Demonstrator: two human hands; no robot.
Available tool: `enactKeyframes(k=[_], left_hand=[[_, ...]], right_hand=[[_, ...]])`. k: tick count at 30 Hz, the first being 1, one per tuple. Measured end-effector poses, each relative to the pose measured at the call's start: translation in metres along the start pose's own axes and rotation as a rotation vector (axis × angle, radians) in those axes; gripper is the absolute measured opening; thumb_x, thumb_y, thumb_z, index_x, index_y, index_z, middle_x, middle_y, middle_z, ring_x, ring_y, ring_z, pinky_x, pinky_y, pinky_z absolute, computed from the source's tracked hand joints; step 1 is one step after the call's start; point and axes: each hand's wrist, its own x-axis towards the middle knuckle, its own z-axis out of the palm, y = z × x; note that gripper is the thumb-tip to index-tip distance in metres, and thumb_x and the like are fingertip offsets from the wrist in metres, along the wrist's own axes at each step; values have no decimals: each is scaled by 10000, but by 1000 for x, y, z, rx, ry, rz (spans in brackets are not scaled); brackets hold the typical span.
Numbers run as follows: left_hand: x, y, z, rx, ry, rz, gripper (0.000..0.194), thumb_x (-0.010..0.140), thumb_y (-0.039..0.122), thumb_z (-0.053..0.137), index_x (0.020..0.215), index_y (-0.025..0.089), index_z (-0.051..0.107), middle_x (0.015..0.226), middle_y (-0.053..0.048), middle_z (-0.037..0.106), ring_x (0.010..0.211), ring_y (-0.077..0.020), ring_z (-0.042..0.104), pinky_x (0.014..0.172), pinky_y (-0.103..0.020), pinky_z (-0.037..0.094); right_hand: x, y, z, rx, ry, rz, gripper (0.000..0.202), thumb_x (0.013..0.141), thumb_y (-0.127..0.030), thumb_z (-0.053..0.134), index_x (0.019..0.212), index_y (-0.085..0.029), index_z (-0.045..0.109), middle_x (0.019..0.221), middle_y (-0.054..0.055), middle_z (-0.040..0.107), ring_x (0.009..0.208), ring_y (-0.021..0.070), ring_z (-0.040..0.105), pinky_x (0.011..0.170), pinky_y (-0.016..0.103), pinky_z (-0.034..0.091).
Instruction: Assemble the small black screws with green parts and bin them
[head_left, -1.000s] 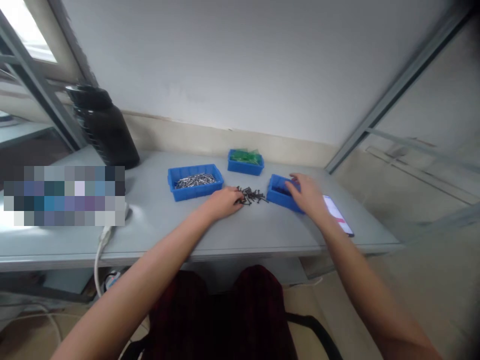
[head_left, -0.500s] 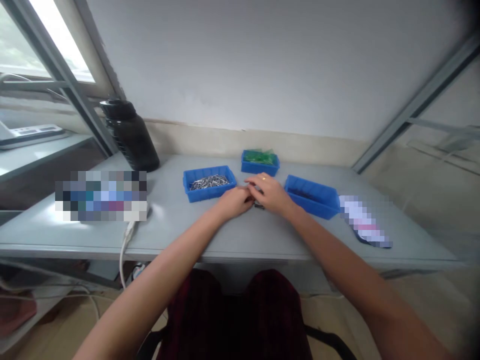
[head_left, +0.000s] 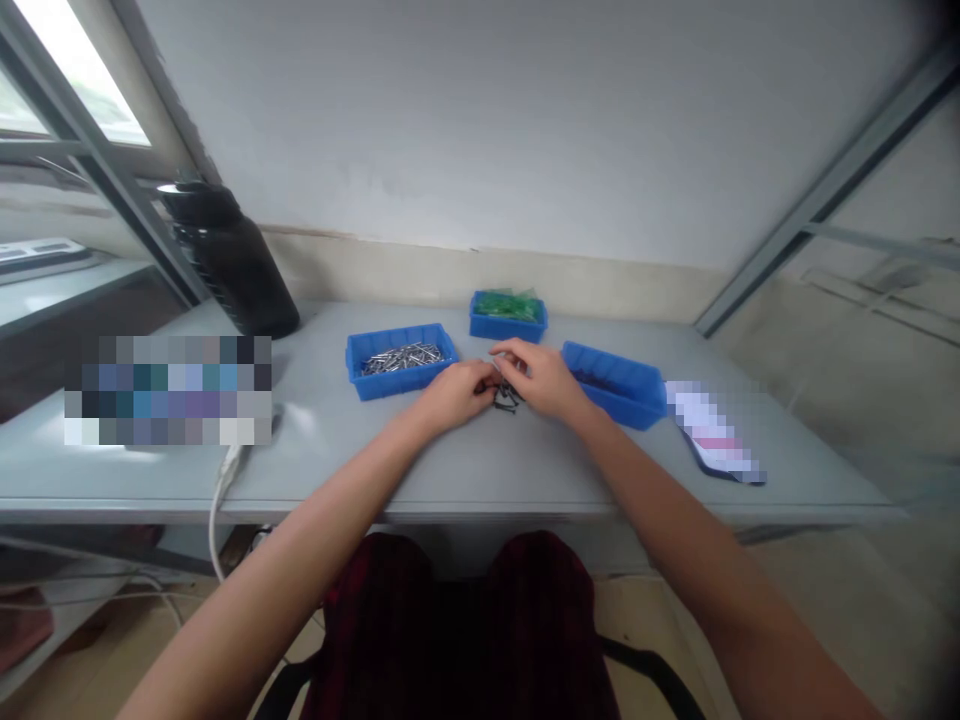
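Several small dark screws lie in a loose pile on the grey desk between my hands. My left hand rests at the left of the pile with its fingers curled in; whatever they pinch is too small to make out. Arched over the pile from the right, my right hand has bent fingers with the tips close to my left fingertips. What lies between them is hidden. Left of my hands stands a blue bin of silvery screws or nails. Another blue bin, with small dark pieces inside, is on the right.
Behind my hands is a small blue bin holding green plastic pieces. A black bottle stands at the back left, near a blurred-out item and a white cable. A pixelated flat object lies at the right.
The view has shifted slightly to the right. My hands have parted a little, and more of the dark screws show beneath them.
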Motion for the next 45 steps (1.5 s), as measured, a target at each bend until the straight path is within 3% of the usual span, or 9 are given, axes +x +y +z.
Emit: enactKeyframes(k=[12, 45], left_hand=[[1, -3, 2, 24, -11, -6, 94, 824, 92, 548, 813, 155, 617, 818, -38, 662, 712, -145, 577, 678, -279, 445], [0, -2, 4, 40, -29, -16, 92, 827, 96, 553, 817, 161, 618, 838, -45, 681, 717, -152, 595, 674, -285, 453]], right_hand=[[0, -2, 0, -25, -65, 60, 259, 936, -298, 477, 1028, -190, 694, 805, 40, 719, 691, 161, 612, 688, 277, 437], [1, 2, 1, -38, -72, 46, 238, 929, -279, 487, 978, -198, 706, 848, 50, 743, 711, 169, 633, 681, 275, 451]])
